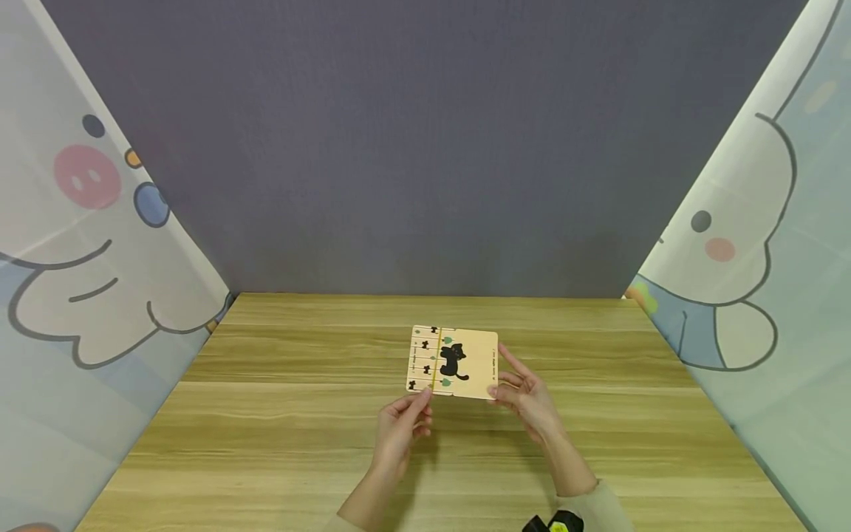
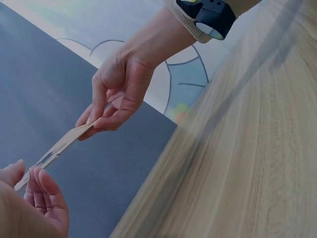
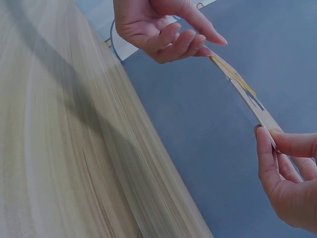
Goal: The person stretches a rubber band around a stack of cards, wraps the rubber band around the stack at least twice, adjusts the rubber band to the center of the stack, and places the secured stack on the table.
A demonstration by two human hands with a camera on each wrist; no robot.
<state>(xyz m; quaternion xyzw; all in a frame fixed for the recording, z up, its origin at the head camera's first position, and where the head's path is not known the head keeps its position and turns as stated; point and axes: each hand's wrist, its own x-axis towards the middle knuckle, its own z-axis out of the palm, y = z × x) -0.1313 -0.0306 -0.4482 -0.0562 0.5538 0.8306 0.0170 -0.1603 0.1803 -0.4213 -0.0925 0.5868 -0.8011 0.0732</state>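
Note:
Held above the table is a flat cream card (image 1: 480,358) with a black cat, green leaves and, on its left part, a lined strip with small black cats. A thin yellow band (image 1: 436,360) crosses it. My left hand (image 1: 399,430) pinches the near edge by the band, thumb on top. My right hand (image 1: 532,405) grips the right end between thumb and fingers. Seen edge-on in the right wrist view, the card (image 3: 237,85) is thin and looks layered. Its underside is hidden in the head view.
Under the hands lies a wood-grain table (image 1: 279,414). A dark grey panel (image 1: 425,148) stands behind it, with cartoon-printed sheets on the left (image 1: 40,295) and right (image 1: 744,258). A black device (image 2: 215,20) is strapped to the right wrist.

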